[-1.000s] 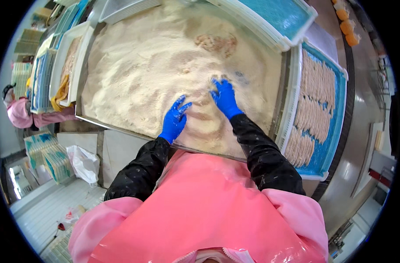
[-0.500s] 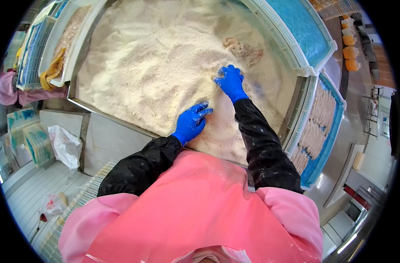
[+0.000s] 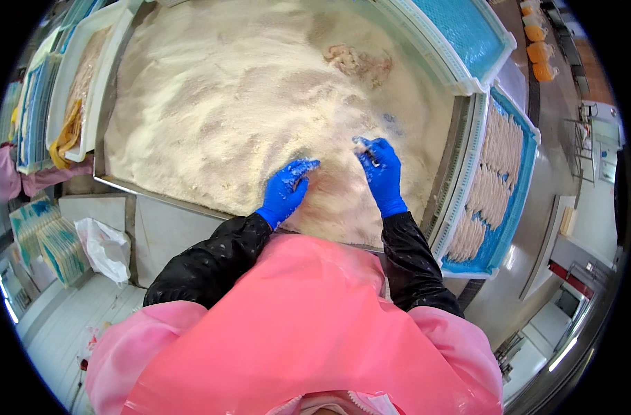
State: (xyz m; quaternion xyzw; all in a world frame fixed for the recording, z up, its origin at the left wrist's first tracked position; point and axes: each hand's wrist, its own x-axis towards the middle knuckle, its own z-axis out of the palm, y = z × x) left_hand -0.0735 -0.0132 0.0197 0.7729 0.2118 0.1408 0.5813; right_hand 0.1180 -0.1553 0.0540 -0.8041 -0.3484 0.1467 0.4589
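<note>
A wide metal-edged tray (image 3: 102, 168) in front of me holds a deep layer of pale, crumb-like coating (image 3: 225, 104). Both my hands wear blue gloves dusted with it. Low over the near part of the layer is my left hand (image 3: 286, 188), its fingers stretched to the right and the thumb apart. My right hand (image 3: 383, 176) is a little to the right, fingers curled in; what they hold, if anything, is hidden. Beyond it, a heap of pale pinkish raw pieces (image 3: 357, 62) lies partly coated on the crumbs.
At the right, a blue-lined tray (image 3: 498, 256) carries rows of coated strips (image 3: 492, 197). Another blue basket (image 3: 460, 31) stands farther back. To the left is a white bin (image 3: 56, 138) with a yellow cloth (image 3: 68, 135). A white plastic bag (image 3: 104, 249) hangs at the lower left.
My right hand has drawn back toward me and its fingers have curled in. My left hand has shifted slightly left, its fingers closer together. The whole view has moved a little.
</note>
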